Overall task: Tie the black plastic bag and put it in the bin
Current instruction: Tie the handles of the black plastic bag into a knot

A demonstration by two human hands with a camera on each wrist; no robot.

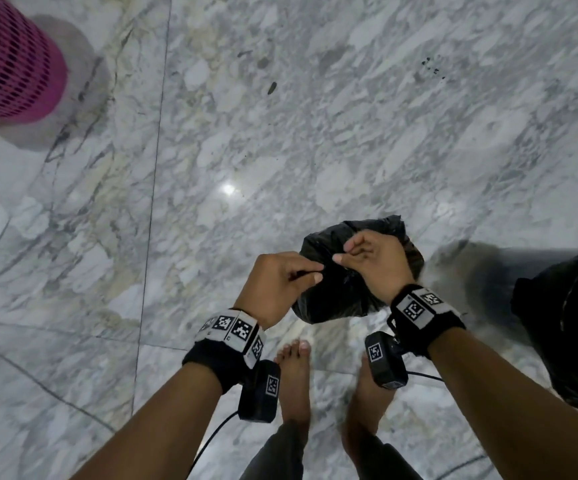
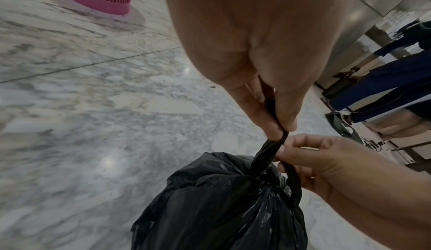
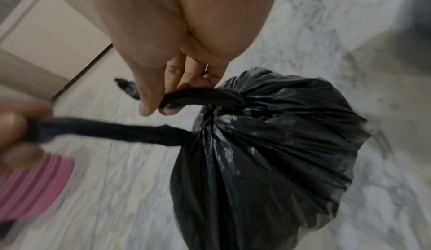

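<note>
1. The left hand (image 1: 275, 285) was closed in a tight pinch; in the left wrist view its fingertips (image 2: 278, 126) gripped one twisted black tail (image 2: 263, 154) of the black plastic bag (image 1: 343, 289), thumb against forefinger, with no gap between them.
2. The right hand (image 1: 374, 261) was likewise closed. In the right wrist view its fingertips (image 3: 151, 106) pinched a second twisted tail (image 3: 198, 97), which ran from them straight to the gathered neck of the bag.
3. The two tails met at a bunched knot (image 3: 210, 112) on top of the bag; whether it was pulled fully tight could not be told.
4. The bag hung just below and between both hands, lower centre of the head view, above the marble floor (image 1: 280, 150). It looked full and rounded, with creased, glossy plastic.
5. The bin (image 1: 10, 60), pink with a perforated wall, stood in the upper left corner of the head view, well apart from bag and hands. It also showed at the upper left of the left wrist view.
6. Bare feet (image 1: 294, 372) were seen below the bag at the bottom centre of the head view.
7. Both wrists carried black bands with printed marker squares (image 1: 235, 327).
8. The right wrist view was motion-blurred at its left edge.
</note>
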